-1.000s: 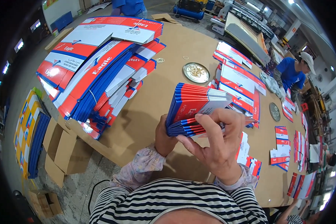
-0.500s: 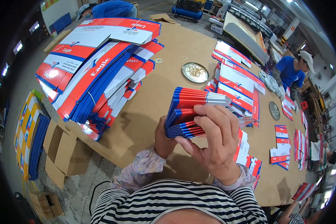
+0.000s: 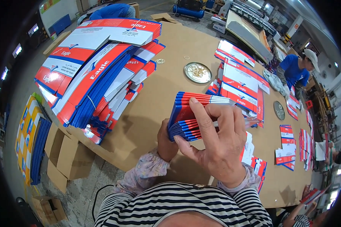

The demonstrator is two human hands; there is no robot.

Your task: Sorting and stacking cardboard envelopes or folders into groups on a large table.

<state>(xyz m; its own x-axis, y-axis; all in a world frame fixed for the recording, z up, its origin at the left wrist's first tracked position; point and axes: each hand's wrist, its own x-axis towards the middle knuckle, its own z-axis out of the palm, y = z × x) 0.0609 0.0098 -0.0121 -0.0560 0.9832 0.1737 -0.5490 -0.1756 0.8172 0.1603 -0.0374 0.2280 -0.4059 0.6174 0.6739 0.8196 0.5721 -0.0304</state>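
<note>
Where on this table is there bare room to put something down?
The widest bare patch of table lies between left stack, tray and held bundle. Another separates the cartons by the right hand from the small pile. Left stack's area and beyond the right hand are crowded.

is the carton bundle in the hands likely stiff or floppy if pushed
The bundle is probably fairly stiff, its many card layers lying close together. It may fan apart, though: a gap shows between upper and lower layers.
</note>
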